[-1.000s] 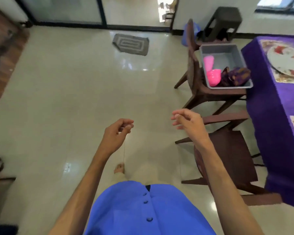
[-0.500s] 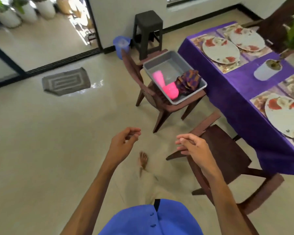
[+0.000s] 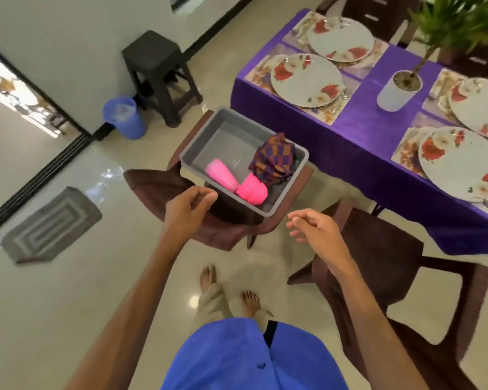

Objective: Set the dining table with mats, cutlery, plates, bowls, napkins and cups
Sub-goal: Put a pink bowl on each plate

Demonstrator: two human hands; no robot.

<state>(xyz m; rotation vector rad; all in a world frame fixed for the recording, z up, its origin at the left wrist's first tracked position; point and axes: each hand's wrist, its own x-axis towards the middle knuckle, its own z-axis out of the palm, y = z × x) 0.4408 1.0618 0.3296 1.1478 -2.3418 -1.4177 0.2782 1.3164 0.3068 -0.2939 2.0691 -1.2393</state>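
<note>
Reaching forward, the left hand (image 3: pixel 190 205) and right hand (image 3: pixel 314 228) hang loosely curled and empty before the grey tub (image 3: pixel 200 143). Inside lie pink cups (image 3: pixel 235 182) and folded napkins (image 3: pixel 273 159); beyond, plates (image 3: pixel 306 76) already sit on mats (image 3: pixel 331 115). Next, probably, a grip on the cups.

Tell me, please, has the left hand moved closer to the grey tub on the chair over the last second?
Yes. The left hand now hovers right at the near rim of the grey tub on the chair; earlier it hung well short of it, over bare floor.
</note>
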